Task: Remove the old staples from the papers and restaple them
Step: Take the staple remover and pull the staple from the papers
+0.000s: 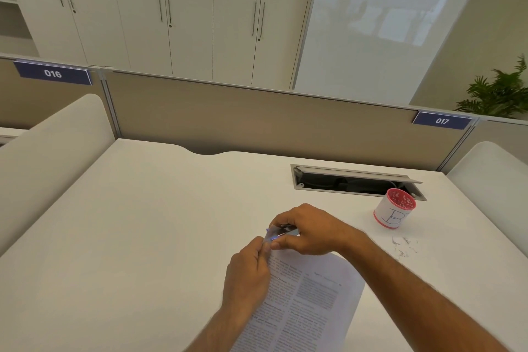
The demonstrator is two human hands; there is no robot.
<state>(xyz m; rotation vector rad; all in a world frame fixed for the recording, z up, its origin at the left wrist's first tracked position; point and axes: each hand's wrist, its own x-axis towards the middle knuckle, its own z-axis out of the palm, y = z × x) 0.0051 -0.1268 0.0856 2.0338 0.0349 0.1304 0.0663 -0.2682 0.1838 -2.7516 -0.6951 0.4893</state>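
Two bare forearms come into view from the bottom edge, with no sleeves showing anywhere along them. No watch, band or bracelet sits on either wrist, and no ring or glove is on the left hand [247, 274] or the right hand [310, 230]. Fine dark hair runs along both forearms, clearest on the left. Short fingernails show on the right hand's fingertips. Nothing else of the person is in view.
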